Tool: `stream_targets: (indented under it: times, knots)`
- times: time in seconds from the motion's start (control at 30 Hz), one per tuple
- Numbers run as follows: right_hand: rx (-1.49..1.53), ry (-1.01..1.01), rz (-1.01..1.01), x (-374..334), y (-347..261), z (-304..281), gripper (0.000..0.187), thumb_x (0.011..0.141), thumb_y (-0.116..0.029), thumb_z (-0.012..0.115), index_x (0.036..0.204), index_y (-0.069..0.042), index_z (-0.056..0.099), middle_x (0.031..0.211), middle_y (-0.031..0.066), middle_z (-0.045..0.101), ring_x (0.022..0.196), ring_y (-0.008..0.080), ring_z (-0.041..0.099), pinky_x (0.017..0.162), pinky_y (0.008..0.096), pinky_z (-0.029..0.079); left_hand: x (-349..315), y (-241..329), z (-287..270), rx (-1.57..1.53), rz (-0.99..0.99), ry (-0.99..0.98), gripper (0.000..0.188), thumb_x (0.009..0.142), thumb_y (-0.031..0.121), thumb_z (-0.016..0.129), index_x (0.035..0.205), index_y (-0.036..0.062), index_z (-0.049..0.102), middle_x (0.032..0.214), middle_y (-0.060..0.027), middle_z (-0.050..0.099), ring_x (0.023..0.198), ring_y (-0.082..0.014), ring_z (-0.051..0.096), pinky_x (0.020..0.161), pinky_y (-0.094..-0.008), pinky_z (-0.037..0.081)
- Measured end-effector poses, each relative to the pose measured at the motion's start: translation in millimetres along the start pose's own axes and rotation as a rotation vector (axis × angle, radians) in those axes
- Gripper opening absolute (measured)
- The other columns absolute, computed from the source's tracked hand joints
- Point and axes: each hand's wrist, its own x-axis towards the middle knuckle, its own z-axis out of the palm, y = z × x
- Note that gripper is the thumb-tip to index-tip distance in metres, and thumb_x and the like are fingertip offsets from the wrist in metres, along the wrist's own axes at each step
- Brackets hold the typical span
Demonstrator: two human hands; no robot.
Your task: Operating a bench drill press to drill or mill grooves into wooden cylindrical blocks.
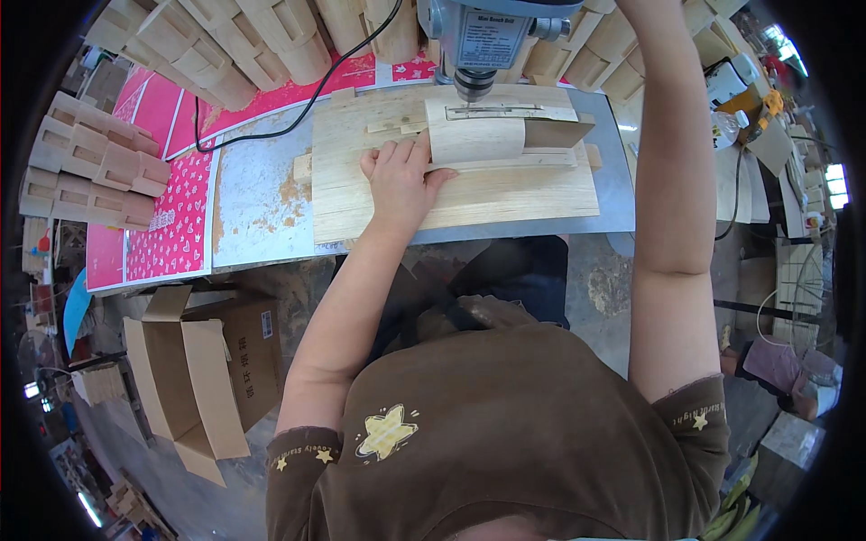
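Though at block [478, 142] edge, hand [401, 185] uncrowded

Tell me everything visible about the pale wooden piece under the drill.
The pale wooden piece looks smooth, with a rounded side, a long narrow slot along its top and a broad brownish recess toward its right. It lies left to right over a flat wooden board, beneath the drill chuck. The left hand's fingers touch its left end.

The top edge cuts off the bare right forearm [672, 135], leaving the right hand out of sight, and crops the grey metal drill press [492, 41]; whether its thin bit [469, 104] touches the pale slotted wooden piece [478, 141] is too small to tell.
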Motion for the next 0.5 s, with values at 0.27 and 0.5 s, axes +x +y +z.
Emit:
stream_targets:
  times: [0.27,0.5]
  knots:
    - [0.271,-0.040,-0.202,-157.7,-21.3,-26.7,0.022,0.093,-0.014,0.051,0.087,0.002,0.064,0.061,0.0003,0.049,0.058,0.0045,0.043,0.054,0.0221,0.033,-6.4,-5.9,-2.7,0.010,-0.017,0.013,0.059,0.065,0.038,0.073,0.113,0.0055,0.060,0.083,-0.0036,0.058,0.084,-0.0223,0.051,0.083,-0.0425,0.028]
    - [0.368,0.150,-0.270,-206.6,25.9,28.8,0.011,0.087,-0.007,0.056,0.086,0.000,0.065,0.068,0.0087,0.058,0.062,0.0213,0.054,0.060,0.0306,0.041,1.7,-2.6,-2.1,0.001,0.000,0.016,0.057,0.065,0.037,0.074,0.111,0.0055,0.060,0.081,-0.0035,0.056,0.082,-0.0229,0.051,0.080,-0.0409,0.028]
